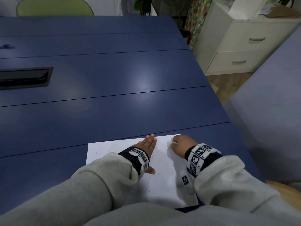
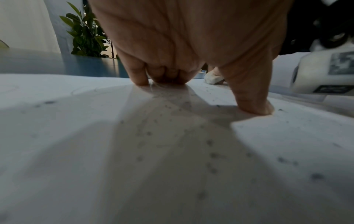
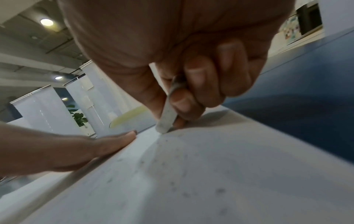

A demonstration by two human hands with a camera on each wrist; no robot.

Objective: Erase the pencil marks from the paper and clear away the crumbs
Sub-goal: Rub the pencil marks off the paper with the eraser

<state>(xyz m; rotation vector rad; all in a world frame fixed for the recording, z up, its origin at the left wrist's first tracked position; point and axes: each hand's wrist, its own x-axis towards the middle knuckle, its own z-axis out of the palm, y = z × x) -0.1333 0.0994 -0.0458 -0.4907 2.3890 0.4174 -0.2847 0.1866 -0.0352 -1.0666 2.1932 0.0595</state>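
A white sheet of paper [image 1: 162, 181] lies flat at the near right part of a blue table [image 1: 114, 79], just in front of the person; its long axis runs from near to far, slightly skewed, with the far short edge close to a seam in the tabletop. The left hand [image 1: 147, 144] lies flat on the paper with fingers straight and together, pointing away toward the far edge, thumb spread toward the near side; it holds nothing and pins the sheet. The right hand [image 1: 182, 144] sits just to the right of it, near the far right corner; the two hands are close but apart. Its thumb and fingers pinch a small white eraser [image 3: 168, 115], which stands nearly upright, leaning a little, its lower tip touching the paper. Two faint pencil circles [image 1: 106, 150] remain at the far left of the sheet, left of the flat hand; dark crumbs [image 2: 210, 156] are scattered across the middle of the sheet. The step in hand appears to be rubbing out marks; it would go best with short strokes drawn away from the flat hand, so the sheet stays taut and does not buckle; light pressure should spare the paper; the flat hand would probably need to shift before the circles can be reached; the crumbs are best swept off afterward.
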